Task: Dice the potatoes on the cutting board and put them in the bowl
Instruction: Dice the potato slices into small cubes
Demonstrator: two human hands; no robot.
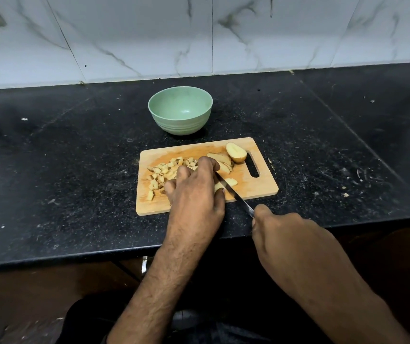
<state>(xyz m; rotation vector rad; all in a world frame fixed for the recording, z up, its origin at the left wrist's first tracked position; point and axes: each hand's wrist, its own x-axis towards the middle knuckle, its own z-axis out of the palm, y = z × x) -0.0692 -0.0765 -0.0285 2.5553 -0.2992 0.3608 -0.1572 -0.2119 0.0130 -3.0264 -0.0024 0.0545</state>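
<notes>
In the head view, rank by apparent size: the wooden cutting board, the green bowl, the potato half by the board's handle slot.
1. Rectangular wooden cutting board
2. Pale green round bowl, though farther from the camera
3. Potato half, clearly smallest

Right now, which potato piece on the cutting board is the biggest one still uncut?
The potato half at the board's far right corner, beside the handle slot. It is one rounded piece, skin visible, while the others are thin slices or small dice.

diced potato [164, 173] on wooden cutting board [253, 187], green bowl [180, 120] behind
</notes>
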